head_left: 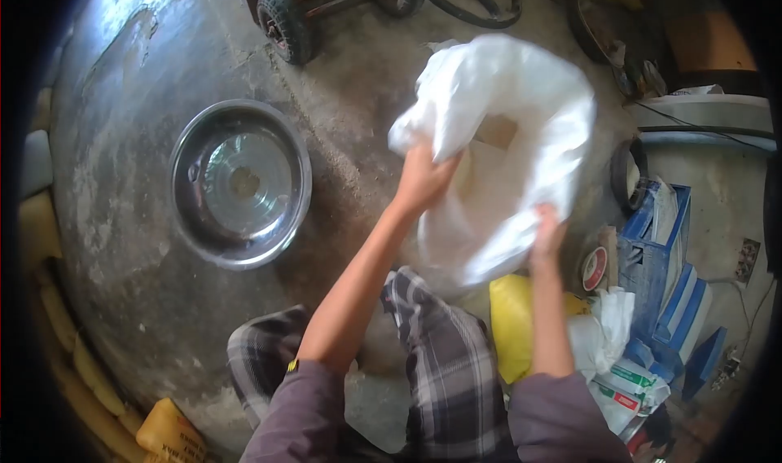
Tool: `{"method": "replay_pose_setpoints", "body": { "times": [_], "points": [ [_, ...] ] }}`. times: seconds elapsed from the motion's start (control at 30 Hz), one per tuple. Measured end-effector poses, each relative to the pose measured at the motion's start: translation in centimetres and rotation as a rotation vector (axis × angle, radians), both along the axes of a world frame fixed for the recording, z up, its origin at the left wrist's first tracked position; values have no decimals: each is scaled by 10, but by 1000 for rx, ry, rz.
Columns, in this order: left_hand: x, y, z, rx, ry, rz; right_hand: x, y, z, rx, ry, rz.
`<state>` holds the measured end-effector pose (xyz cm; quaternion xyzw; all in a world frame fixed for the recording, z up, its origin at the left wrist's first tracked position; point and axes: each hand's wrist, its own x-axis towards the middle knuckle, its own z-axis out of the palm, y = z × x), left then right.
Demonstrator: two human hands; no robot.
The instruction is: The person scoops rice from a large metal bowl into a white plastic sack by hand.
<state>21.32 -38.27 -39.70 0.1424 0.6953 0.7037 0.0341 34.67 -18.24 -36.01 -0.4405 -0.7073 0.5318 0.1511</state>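
Observation:
A large white sack (562,105) is held with its mouth open toward me, its rim folded outward. My left hand (425,174) grips the rim on the left side, fingers closed on the material. On the lower right of the rim, my right hand (547,228) is closed on it too. Inside the sack a small brownish patch shows near the top, and its other contents are hard to make out. To the left, a round metal basin (186,219) rests on the concrete floor, apart from both hands, with a small pale brown patch at its centre.
A wheeled cart (342,3) and a black tyre (472,15) lie at the top. Blue metal equipment (652,259), a yellow bag (509,324) and packets (623,386) are at the right. A yellow container (169,432) stands at the bottom left.

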Motion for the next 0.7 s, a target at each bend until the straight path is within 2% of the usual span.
{"method": "replay_pose_setpoints", "body": {
  "times": [0.07,0.1,0.13,0.2,0.23,0.27,0.33,0.37,0.43,0.47,0.53,0.57,0.63,0.7],
  "points": [
    [-23,25,84,112,-239,-69,-19,107,51,116,39,144],
    [-35,38,132,110,-284,-125,-41,154,90,81,33,101],
    [-41,52,172,112,-324,-180,-53,213,121,-173,108,154],
    [-41,73,218,142,-353,-184,-67,196,207,-301,125,47],
    [-46,84,240,178,-376,-190,-58,216,216,-245,130,93],
    [-35,102,241,204,-208,-60,-42,236,216,-192,135,134],
    [-7,143,235,51,168,338,-12,250,212,-272,125,152],
    [-4,147,232,29,150,346,-2,252,207,-291,103,157],
    [4,153,232,-28,-145,-76,28,238,199,-431,4,-122],
    [-5,151,237,-119,-396,-257,34,226,203,-465,-65,-187],
    [-10,144,271,-330,-470,-237,31,217,210,-445,-125,-231],
    [-2,144,273,-437,-475,-172,34,219,209,-408,-134,-178],
    [17,133,250,-621,-479,-47,26,206,223,-314,-133,-112],
    [27,101,251,-681,-638,54,29,211,219,-125,-317,-74]
  ]
}}
